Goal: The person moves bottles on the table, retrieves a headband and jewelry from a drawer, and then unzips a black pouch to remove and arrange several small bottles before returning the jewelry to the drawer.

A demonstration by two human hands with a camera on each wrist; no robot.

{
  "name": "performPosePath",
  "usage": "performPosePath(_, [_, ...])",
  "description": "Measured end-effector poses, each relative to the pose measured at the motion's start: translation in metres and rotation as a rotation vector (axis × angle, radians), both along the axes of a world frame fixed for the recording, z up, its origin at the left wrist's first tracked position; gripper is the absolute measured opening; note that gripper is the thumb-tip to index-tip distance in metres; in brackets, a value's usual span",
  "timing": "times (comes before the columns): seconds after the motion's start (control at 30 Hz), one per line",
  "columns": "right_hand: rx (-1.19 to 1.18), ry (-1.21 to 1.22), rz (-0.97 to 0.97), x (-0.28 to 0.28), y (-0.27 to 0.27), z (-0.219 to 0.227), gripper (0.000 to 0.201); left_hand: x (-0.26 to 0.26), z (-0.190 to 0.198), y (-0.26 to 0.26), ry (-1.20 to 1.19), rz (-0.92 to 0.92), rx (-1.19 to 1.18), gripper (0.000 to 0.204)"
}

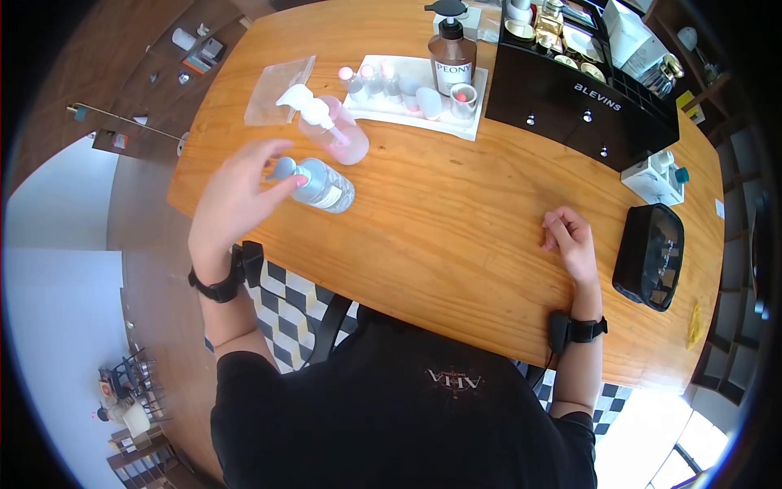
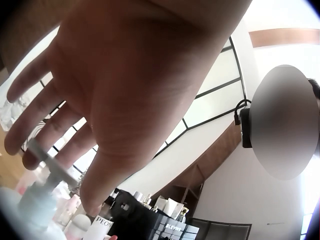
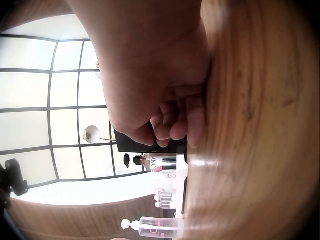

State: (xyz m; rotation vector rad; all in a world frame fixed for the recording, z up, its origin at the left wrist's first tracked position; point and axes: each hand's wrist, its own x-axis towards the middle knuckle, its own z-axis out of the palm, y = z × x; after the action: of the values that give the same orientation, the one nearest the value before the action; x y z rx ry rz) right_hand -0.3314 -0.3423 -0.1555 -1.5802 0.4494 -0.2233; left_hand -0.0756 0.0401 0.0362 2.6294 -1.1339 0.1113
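A clear pump bottle with a blue-grey top (image 1: pixel 330 192) stands near the table's left front edge. Around its pump head is my left hand (image 1: pixel 243 186), thumb at the near side and fingers spread beyond; contact is unclear. In the left wrist view the fingers of my left hand (image 2: pixel 95 95) are apart above the pump (image 2: pixel 40 200). Just behind stands a pink bottle with a white pump (image 1: pixel 346 140). My right hand (image 1: pixel 570 242) rests on the table at the right, fingers loosely curled and holding nothing, as the right wrist view also shows the hand (image 3: pixel 155 95).
A white tray (image 1: pixel 407 116) holds small bottles and a brown PEONY pump bottle (image 1: pixel 453 69). Behind on the right are a black organizer (image 1: pixel 562 102) and a white box (image 1: pixel 652 183). A black pouch (image 1: pixel 649 257) lies beside my right hand; a clear bag (image 1: pixel 273 94) lies at the left.
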Motion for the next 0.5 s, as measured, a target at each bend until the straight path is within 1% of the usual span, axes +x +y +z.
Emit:
performPosePath(0.07, [-0.012,0.001,0.007,0.000,-0.001,0.000,0.021,-0.003,0.021,-0.007,-0.165,-0.016,0.000,0.041])
performPosePath(0.17, [-0.006,0.011,0.011,0.000,0.000,0.000,0.020,-0.001,0.062,-0.032,-0.093,-0.113,0.007,0.041])
performPosePath(0.27, [-0.014,0.015,0.013,-0.001,-0.001,-0.001,0.020,0.017,0.085,-0.073,-0.121,-0.273,0.060,0.042])
performPosePath(0.33, [-0.019,0.009,0.012,-0.001,0.000,-0.002,0.020,0.035,0.093,-0.114,-0.113,-0.388,0.087,0.043])
performPosePath(0.4, [-0.016,-0.001,0.010,-0.001,0.000,-0.003,0.020,0.055,0.086,-0.157,-0.165,-0.442,0.062,0.044])
performPosePath(0.47, [-0.016,-0.001,0.009,-0.002,0.000,-0.002,0.021,0.063,0.096,-0.203,-0.225,-0.511,0.177,0.042])
performPosePath(0.5, [-0.016,0.000,0.009,-0.002,0.000,-0.002,0.021,0.077,0.089,-0.222,-0.220,-0.543,0.198,0.047])
